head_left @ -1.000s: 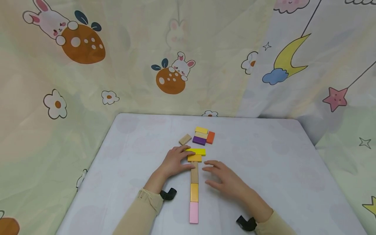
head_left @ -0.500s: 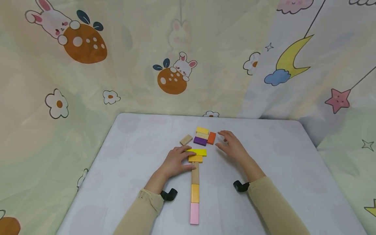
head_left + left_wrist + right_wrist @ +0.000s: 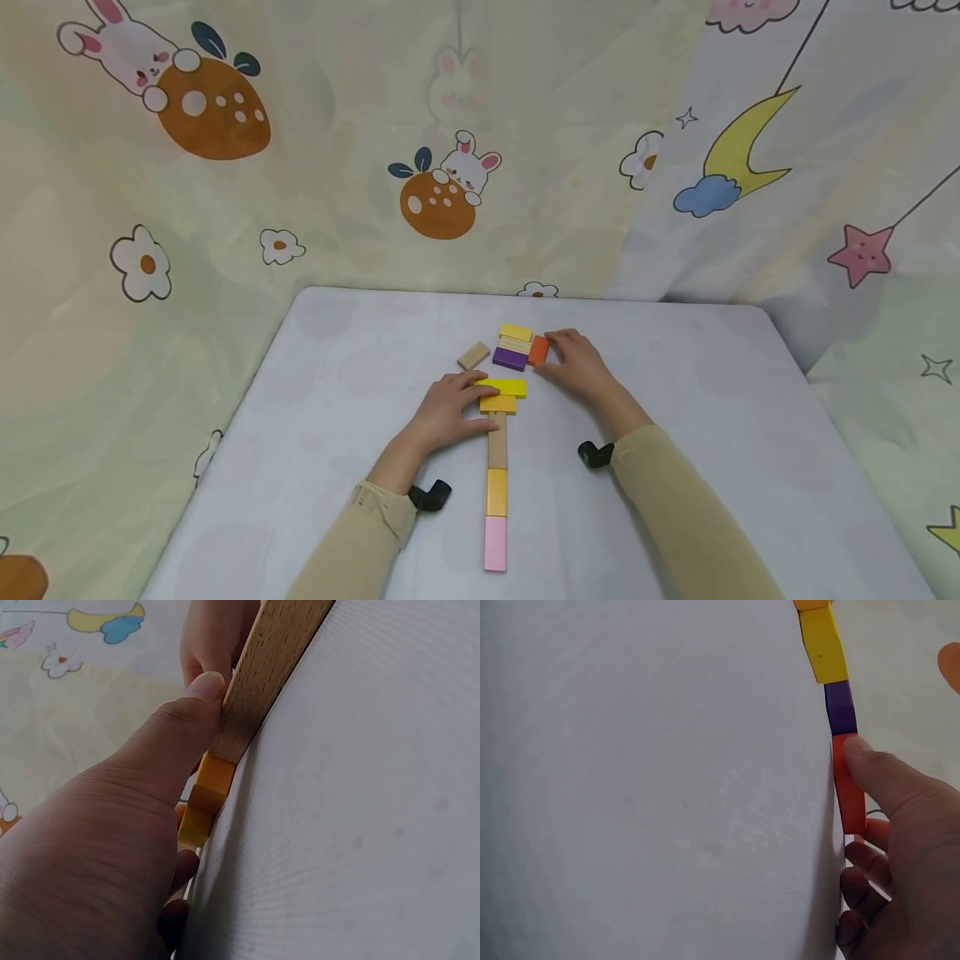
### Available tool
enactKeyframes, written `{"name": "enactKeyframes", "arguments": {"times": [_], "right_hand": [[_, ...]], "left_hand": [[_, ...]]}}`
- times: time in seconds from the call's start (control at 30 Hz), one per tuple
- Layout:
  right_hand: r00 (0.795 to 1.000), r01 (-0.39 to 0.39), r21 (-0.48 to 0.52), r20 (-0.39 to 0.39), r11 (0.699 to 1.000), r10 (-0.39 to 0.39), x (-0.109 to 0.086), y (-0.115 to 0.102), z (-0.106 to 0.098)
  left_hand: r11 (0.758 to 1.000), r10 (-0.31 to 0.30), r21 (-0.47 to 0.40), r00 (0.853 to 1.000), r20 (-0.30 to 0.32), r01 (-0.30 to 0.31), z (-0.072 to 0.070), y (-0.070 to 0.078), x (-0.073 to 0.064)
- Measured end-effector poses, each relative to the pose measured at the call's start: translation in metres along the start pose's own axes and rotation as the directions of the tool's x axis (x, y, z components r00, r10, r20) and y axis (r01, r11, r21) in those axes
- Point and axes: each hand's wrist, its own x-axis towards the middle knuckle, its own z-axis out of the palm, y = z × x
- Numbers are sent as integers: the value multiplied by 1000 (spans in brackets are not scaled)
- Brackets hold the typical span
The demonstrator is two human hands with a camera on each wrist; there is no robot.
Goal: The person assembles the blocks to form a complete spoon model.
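Note:
My left hand [image 3: 447, 410] rests on the row of blocks, its fingers across the bright yellow block [image 3: 513, 388] and the thumb touching the bare wooden block [image 3: 262, 679]. Between these two lies an orange-yellow block [image 3: 498, 405]. Farther back, my right hand [image 3: 583, 367] pinches the red-orange block [image 3: 849, 787], with the thumb at its near end and the index finger at its far end. That block lies flat on the table, against the right side of a small group. A purple block [image 3: 510, 358], plain wooden pieces [image 3: 514, 343] and a yellow block [image 3: 516, 332] make up that group.
A lone wooden block [image 3: 473, 356] lies tilted left of the group. The row runs toward me with another orange-yellow block [image 3: 497, 492] and a pink block [image 3: 495, 543]. The table [image 3: 360, 333] has a patterned cloth wall [image 3: 337, 192] behind it.
My right hand has moved from beside the row to the back group and now holds the red-orange block. The left hand has stayed in place on the row.

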Motion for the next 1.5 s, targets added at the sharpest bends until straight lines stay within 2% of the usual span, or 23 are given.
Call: {"name": "enactKeyframes", "arguments": {"times": [0.1, 0.17, 0.3, 0.47, 0.57, 0.73, 0.87, 1.17, 1.5], "right_hand": [[1000, 2, -21, -12, 1000, -3, 1, -2, 1], [1000, 3, 10, -16, 1000, -3, 1, 0, 1], [1000, 6, 135, 13, 991, -8, -2, 2, 0], [994, 32, 312, 90, 949, -63, -10, -5, -4], [986, 38, 367, 140, 929, -96, -14, -11, -6], [974, 38, 366, 194, 930, -116, -17, -20, -6], [975, 21, 354, 201, 935, -97, -16, -21, -3], [980, 7, 345, 185, 939, -76, -7, -21, 2], [986, 66, 257, 132, 964, -103, 2, -20, 3]], "left_hand": [[1000, 0, 3, 1000, 1, 0, -1, 0, 0], [1000, 2, 3, 1000, -4, -2, 0, 0, 0], [1000, -2, 1, 1000, -7, 2, 2, 0, -1], [1000, -10, -2, 1000, -6, 10, 1, 0, -1], [1000, -15, -5, 1000, -2, 15, 0, 1, -1], [1000, -14, -4, 1000, 5, 14, 1, 0, 0], [1000, -5, 0, 1000, -1, 5, 3, -1, 0], [1000, -4, 5, 1000, -3, 4, 2, -1, 0], [1000, -3, 2, 1000, -1, 3, 1, -1, 1]]}}
